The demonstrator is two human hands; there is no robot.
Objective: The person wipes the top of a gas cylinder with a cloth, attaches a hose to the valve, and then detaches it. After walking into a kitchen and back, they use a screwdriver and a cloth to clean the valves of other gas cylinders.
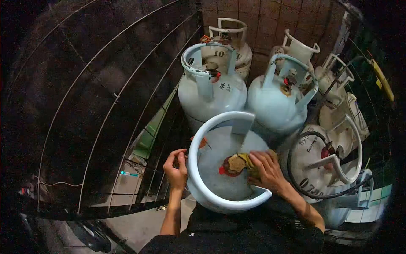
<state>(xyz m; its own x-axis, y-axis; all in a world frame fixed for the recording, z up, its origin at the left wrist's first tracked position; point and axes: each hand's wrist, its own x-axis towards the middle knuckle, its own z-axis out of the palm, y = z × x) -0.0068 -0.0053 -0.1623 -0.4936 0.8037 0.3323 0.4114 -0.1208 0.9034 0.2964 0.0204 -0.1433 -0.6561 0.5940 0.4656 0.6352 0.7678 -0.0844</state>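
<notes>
In front of me stands a light-blue gas cylinder [207,190] with a ring-shaped collar. Inside the collar is a valve with a worn, tan round knob [237,164] and a red patch beside it. My right hand [266,171] reaches over the collar's right side, its fingers bent round a yellow piece [252,164] against the valve. The hand partly hides that piece, so its kind cannot be made out. Just outside the collar's left edge, my left hand [175,169] is raised with fingers curled and thumb close to them; whatever it may hold is hidden.
Two light-blue cylinders [213,95] [275,106] stand behind. At right is a grey cylinder [311,163] with a black hose [292,169] looped round its collar. Older cylinders [241,55] line the back wall. A metal-bar cage [118,97] curves along the left.
</notes>
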